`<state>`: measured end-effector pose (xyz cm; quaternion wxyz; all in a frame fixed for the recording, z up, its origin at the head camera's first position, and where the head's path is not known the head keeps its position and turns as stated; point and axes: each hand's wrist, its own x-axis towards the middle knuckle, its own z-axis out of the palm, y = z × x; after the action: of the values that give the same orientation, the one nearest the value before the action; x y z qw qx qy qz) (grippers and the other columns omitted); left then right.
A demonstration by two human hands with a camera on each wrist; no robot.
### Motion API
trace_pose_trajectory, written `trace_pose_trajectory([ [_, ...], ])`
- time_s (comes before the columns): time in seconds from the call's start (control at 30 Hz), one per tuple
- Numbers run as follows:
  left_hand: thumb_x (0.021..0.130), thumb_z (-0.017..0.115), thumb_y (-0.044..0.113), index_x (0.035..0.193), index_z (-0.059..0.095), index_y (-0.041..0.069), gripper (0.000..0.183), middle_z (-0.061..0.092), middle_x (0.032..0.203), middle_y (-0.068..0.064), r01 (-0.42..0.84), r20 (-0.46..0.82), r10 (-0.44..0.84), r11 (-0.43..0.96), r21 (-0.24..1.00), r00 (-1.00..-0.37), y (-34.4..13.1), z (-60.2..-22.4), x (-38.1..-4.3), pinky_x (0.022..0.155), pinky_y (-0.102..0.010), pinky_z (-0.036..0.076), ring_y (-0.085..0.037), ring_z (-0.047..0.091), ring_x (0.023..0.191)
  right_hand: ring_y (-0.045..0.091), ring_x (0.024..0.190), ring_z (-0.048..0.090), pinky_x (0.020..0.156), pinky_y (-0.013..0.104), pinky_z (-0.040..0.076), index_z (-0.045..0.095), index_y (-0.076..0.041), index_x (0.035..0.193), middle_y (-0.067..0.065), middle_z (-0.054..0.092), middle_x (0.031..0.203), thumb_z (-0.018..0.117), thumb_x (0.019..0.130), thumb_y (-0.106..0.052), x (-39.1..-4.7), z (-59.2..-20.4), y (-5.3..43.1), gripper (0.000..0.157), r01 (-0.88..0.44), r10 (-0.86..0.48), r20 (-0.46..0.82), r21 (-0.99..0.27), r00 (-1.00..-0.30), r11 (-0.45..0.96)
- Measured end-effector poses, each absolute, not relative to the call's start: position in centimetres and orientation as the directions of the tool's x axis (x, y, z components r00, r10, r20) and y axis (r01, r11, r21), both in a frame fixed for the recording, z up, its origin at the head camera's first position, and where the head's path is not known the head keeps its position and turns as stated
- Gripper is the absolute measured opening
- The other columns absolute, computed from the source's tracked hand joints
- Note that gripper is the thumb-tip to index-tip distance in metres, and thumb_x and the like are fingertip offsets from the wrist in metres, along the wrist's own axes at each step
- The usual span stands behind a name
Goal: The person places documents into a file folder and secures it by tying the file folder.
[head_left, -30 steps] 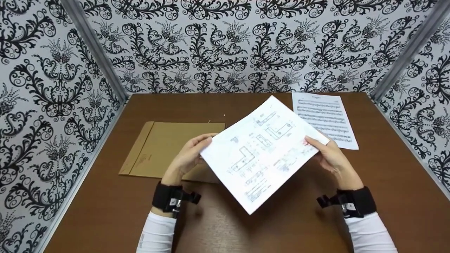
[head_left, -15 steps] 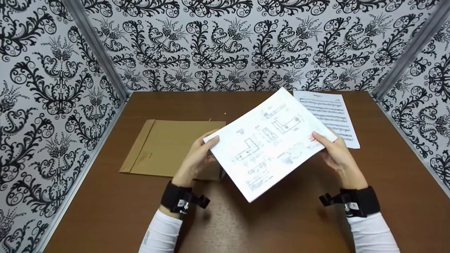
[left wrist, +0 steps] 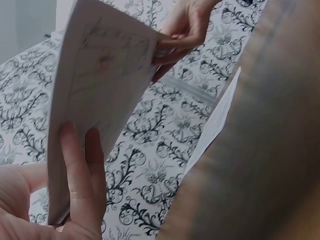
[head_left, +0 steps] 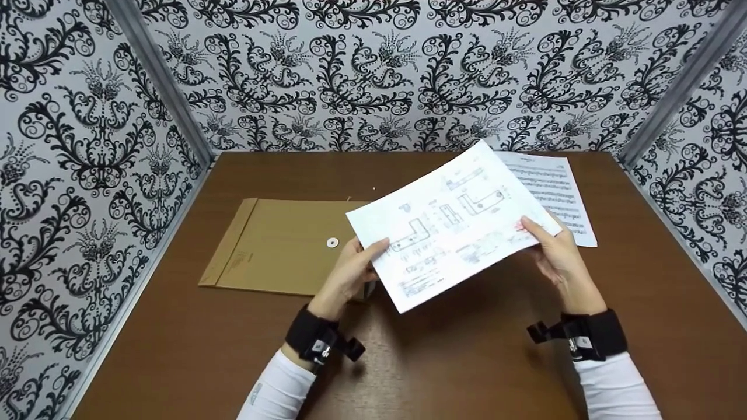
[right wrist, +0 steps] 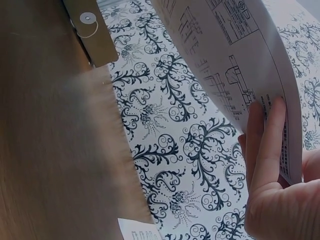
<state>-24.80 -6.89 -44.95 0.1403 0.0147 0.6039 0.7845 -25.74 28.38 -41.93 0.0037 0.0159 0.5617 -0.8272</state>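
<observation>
Plainly, the left hand and right hand each pinched an edge of the printed papers, held above the table, where an uneven grip could have let the sheets slide apart.

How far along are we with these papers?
Looks done: the sheet music lies flat on the table, not held.

In hand: the drawing sheets, gripped above the table by the left hand and the right hand.

Probably left: putting those sheets down, or perhaps into the brown envelope, which lies on the table; whether it holds anything, I cannot tell.
</observation>
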Motion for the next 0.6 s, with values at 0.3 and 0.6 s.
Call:
trace_pose_trajectory([
  [0.3,0.101,0.062,0.015,0.134,0.055,0.0,0.037,0.077,0.096,0.0,-0.117,-0.081,0.15,-0.248,0.962,-0.985,-6.2,-45.3,-24.6,0.066,-0.027,0.063,-0.012,0.076,0.077,0.008,0.078,0.077,0.072,0.023,0.063,0.06,-0.019,0.119,-0.004,0.077,0.091,0.056,0.103,-0.005,-25.9,-42.1,27.4,0.022,0.033,0.026,-0.045,-0.939,-0.999,-0.341],
  [0.6,0.099,0.062,0.009,0.131,0.055,-0.002,0.035,0.076,0.097,0.001,-0.084,-0.054,0.112,-0.282,0.956,-0.992,-6.1,-45.5,-24.9,0.071,-0.026,0.063,-0.012,0.076,0.08,0.009,0.076,0.077,0.069,0.023,0.062,0.067,-0.023,0.112,-0.004,0.077,0.09,0.057,0.102,-0.004,-25.8,-42.2,26.9,0.023,0.018,0.05,-0.039,-0.928,-0.998,-0.373],
])
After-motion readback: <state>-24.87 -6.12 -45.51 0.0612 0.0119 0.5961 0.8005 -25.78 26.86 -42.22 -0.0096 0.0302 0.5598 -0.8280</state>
